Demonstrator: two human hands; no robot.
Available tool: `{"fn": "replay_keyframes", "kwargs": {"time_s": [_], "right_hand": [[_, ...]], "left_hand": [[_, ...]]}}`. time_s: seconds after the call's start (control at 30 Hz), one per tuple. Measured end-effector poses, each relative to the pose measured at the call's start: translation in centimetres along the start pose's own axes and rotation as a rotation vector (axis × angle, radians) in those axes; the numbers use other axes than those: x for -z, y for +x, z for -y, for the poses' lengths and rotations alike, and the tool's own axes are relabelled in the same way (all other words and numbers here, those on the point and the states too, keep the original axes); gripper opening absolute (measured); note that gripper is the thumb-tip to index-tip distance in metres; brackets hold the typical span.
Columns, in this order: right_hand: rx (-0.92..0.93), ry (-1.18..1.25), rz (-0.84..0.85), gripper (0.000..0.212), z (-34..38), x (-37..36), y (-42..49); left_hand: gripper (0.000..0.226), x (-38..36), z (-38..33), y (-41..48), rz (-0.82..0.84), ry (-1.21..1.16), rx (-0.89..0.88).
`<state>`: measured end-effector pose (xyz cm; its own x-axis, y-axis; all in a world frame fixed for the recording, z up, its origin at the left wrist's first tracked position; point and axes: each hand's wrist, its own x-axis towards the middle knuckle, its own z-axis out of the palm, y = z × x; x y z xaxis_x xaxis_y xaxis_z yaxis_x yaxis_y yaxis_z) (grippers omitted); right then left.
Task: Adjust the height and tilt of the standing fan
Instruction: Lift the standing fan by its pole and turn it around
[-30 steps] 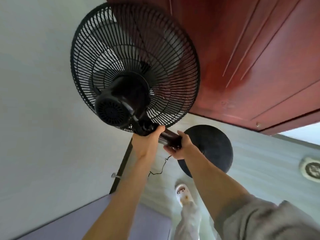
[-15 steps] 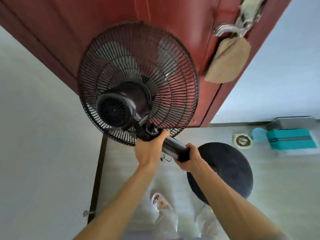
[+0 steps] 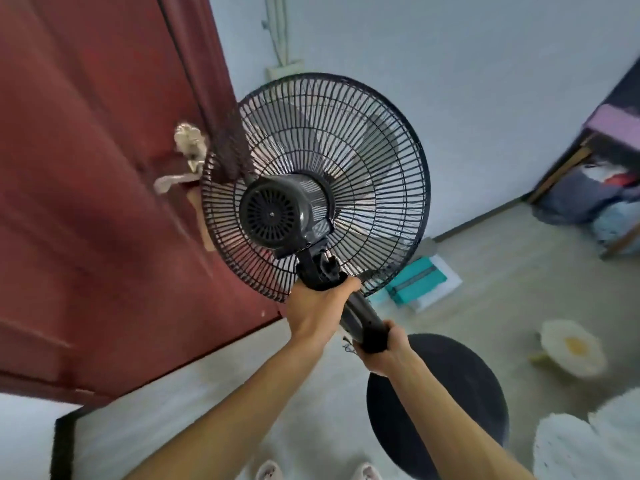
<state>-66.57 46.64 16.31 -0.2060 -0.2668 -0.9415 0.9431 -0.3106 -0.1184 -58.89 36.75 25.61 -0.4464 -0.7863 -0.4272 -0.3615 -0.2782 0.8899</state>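
Observation:
A black standing fan fills the middle of the view, seen from behind: its wire cage (image 3: pixel 346 161), the round motor housing (image 3: pixel 273 214) and the neck joint (image 3: pixel 318 271) under it. My left hand (image 3: pixel 317 306) is closed around the top of the pole just below the neck joint. Lower on the dark pole (image 3: pixel 360 318), my right hand (image 3: pixel 389 349) grips it too. The round black base (image 3: pixel 450 393) rests on the floor below my right arm.
A red door (image 3: pixel 97 202) with a metal handle (image 3: pixel 183 168) stands close on the left, behind the cage's edge. A teal box (image 3: pixel 415 278) lies by the wall, white fluffy slippers (image 3: pixel 571 348) lie on the floor at right, and a shelf with clothes (image 3: pixel 599 188) stands far right.
The view has swung right, so the door now lies left and the room's right side shows. The fan head faces more upright toward the wall. Both hands keep their hold on the pole.

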Motion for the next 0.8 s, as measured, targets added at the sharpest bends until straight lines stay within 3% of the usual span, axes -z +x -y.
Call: {"fn": "replay_keyframes", "kwargs": {"time_s": [0.27, 0.47, 0.8], "right_hand": [[0.141, 0.244, 0.039, 0.035, 13.6, 0.5, -2.5], [0.273, 0.289, 0.016, 0.031, 22.8, -0.1, -3.1], [0.32, 0.444, -0.006, 0.03, 39.2, 2.0, -3.5]], "left_hand": [[0.046, -12.9, -7.3, 2.7, 0.211, 0.111, -0.134], [0.031, -21.4, -12.0, 4.5, 0.365, 0.083, -0.207], [0.03, -37.7, -17.6, 5.3, 0.504, 0.185, -0.348]]}}
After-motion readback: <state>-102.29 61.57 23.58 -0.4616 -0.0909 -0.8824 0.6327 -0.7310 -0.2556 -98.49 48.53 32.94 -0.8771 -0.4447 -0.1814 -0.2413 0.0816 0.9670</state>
